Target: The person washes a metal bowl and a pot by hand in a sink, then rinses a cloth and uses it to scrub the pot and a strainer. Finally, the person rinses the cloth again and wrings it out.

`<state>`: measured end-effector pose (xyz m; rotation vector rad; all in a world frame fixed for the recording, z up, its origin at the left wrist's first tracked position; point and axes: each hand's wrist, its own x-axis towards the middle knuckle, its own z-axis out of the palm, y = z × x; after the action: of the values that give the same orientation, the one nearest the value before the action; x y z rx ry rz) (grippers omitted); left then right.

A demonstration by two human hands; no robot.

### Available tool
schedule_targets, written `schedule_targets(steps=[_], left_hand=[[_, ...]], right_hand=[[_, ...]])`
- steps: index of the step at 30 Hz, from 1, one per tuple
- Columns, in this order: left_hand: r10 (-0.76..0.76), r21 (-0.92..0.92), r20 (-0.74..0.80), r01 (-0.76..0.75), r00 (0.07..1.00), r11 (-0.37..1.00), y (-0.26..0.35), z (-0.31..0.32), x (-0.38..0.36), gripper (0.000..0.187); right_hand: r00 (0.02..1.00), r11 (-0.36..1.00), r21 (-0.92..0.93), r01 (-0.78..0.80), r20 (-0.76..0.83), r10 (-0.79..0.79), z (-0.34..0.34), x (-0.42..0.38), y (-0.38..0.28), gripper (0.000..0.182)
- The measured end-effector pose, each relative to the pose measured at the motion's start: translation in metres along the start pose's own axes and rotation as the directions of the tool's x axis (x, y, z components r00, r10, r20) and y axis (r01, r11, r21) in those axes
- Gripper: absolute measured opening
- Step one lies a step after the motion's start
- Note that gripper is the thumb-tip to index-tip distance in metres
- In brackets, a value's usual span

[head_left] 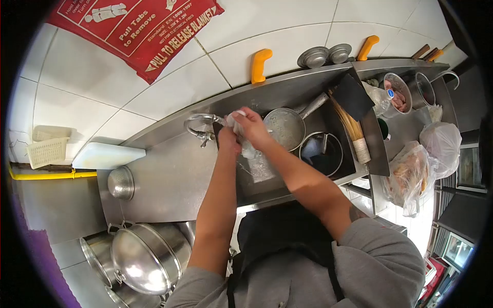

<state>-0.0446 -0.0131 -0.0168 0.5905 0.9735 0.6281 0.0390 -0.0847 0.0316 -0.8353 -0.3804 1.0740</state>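
Both hands are together beside the curved metal faucet (203, 126), over the sink (246, 190). My right hand (251, 128) is closed on the gathered upper part of a clear plastic bag (260, 167). Close against it, my left hand (230, 141) is closed on the same bag; its fingers are partly hidden. The lower part of the bag hangs down into the sink and looks wet. Just right of my hands lies a pan (285, 128) with a long handle and cloudy liquid in it. A dark round pot (321, 154) stands nearer to me.
A bamboo brush (352, 126) leans at the sink's right side. Beyond it are a metal container of raw meat (398, 95) and filled plastic bags (409, 174). A metal bowl (121, 183) sits on the left drainboard (164, 179). Large steel pots (151, 259) stand below.
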Motion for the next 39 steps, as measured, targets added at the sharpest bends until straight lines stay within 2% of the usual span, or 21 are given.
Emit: schedule_targets(steps=[1, 3, 4, 6, 7, 10, 13, 15, 16, 19, 20, 23, 24, 27, 28, 29, 30, 32, 35, 36, 39], left_hand=[[-0.003, -0.002, 0.029, 0.003, 1.0, 1.0, 0.002, 0.001, 0.001, 0.032], [-0.014, 0.001, 0.095, 0.014, 0.995, 1.0, 0.006, 0.004, 0.0, 0.031], [-0.032, 0.143, 0.059, 0.023, 0.998, 0.989, 0.026, 0.023, -0.022, 0.027], [0.048, 0.069, 0.333, -0.076, 0.942, 0.995, 0.048, 0.02, -0.041, 0.027], [0.092, 0.021, 0.455, -0.114, 0.886, 0.993, 0.057, 0.016, -0.05, 0.027], [-0.013, -0.05, 0.331, 0.031, 0.943, 0.998, 0.051, 0.001, -0.033, 0.033], [-0.038, -0.06, 0.151, 0.047, 0.988, 0.997, 0.012, -0.033, 0.019, 0.047], [-0.123, -0.023, 0.122, 0.127, 0.985, 0.992, 0.034, 0.017, -0.026, 0.048], [-0.144, 0.093, -0.021, 0.146, 0.989, 0.985, 0.058, 0.056, -0.067, 0.043], [0.019, 0.191, 0.456, -0.119, 0.89, 0.974, 0.052, -0.004, -0.032, 0.04], [0.032, 0.165, 0.452, -0.118, 0.891, 0.979, 0.057, -0.013, -0.029, 0.038], [0.054, -0.092, 0.388, -0.019, 0.92, 0.996, 0.051, -0.029, -0.027, 0.041], [0.014, -0.106, 0.324, 0.022, 0.946, 0.994, 0.048, -0.028, -0.022, 0.041], [-0.072, -0.169, 0.13, 0.093, 0.989, 0.981, 0.019, -0.018, -0.001, 0.038], [-0.069, -0.191, 0.059, 0.079, 0.996, 0.978, 0.003, -0.022, 0.008, 0.037], [-0.063, -0.211, -0.009, 0.059, 0.998, 0.976, -0.004, -0.023, 0.011, 0.037], [0.036, -0.204, 0.125, -0.01, 0.991, 0.979, -0.007, -0.025, 0.014, 0.031], [-0.038, -0.081, 0.152, 0.051, 0.988, 0.995, 0.008, -0.004, 0.006, 0.028], [-0.048, 0.048, 0.253, 0.038, 0.966, 0.998, 0.038, 0.009, -0.011, 0.027], [-0.036, 0.081, 0.295, 0.012, 0.955, 0.997, 0.048, 0.007, -0.017, 0.028], [0.039, -0.05, 0.274, -0.026, 0.961, 0.998, 0.071, 0.008, -0.045, 0.032]], right_hand=[[0.988, 0.932, -0.334, 0.142, -0.006, -0.152, 0.001, 0.0, 0.001, 0.017], [0.901, 0.439, -0.84, 0.319, 0.125, -0.415, -0.001, 0.004, -0.001, 0.014], [0.952, 0.539, -0.814, 0.215, 0.051, -0.302, -0.015, 0.008, 0.003, 0.016], [0.996, 0.686, -0.728, -0.016, -0.071, -0.052, -0.054, 0.02, 0.014, 0.022], [0.996, 0.837, -0.543, -0.063, -0.086, 0.019, -0.057, 0.016, 0.009, 0.023], [0.993, 0.985, 0.126, -0.117, -0.02, 0.12, -0.048, 0.005, 0.012, 0.026], [0.99, 0.984, 0.155, 0.093, -0.117, -0.075, 0.011, 0.003, 0.012, 0.027], [0.984, 0.938, -0.339, 0.068, -0.132, -0.119, 0.007, 0.008, 0.004, 0.031], [0.981, 0.826, -0.562, 0.047, -0.132, -0.146, 0.002, 0.014, -0.001, 0.033], [1.0, 0.831, -0.556, -0.027, -0.025, 0.016, -0.053, 0.033, 0.021, 0.038], [0.989, 0.698, -0.714, -0.042, 0.069, 0.13, -0.069, 0.03, 0.018, 0.037], [0.909, 0.657, -0.729, -0.193, 0.12, 0.399, -0.093, 0.016, 0.024, 0.03], [0.914, 0.886, -0.319, -0.336, 0.118, 0.389, -0.086, 0.007, 0.024, 0.023], [0.996, 0.965, 0.25, -0.085, 0.004, 0.087, -0.02, -0.008, 0.018, 0.017], [0.997, 0.975, 0.214, -0.058, -0.03, 0.066, 0.0, -0.01, 0.017, 0.02], [0.996, 0.999, 0.042, -0.027, -0.084, 0.031, 0.009, -0.007, 0.026, 0.019], [0.991, 0.991, -0.133, 0.002, -0.132, -0.019, 0.016, -0.001, 0.031, 0.018], [0.95, 0.861, -0.495, 0.114, -0.2, -0.241, 0.013, 0.005, 0.033, 0.03], [0.871, 0.6, -0.712, 0.366, 0.035, -0.49, -0.04, 0.026, 0.054, 0.038], [0.996, 0.73, -0.681, 0.053, -0.016, -0.087, -0.062, 0.023, 0.068, 0.047], [0.973, 0.594, -0.8, -0.079, 0.067, 0.219, -0.09, -0.004, 0.05, 0.038]])
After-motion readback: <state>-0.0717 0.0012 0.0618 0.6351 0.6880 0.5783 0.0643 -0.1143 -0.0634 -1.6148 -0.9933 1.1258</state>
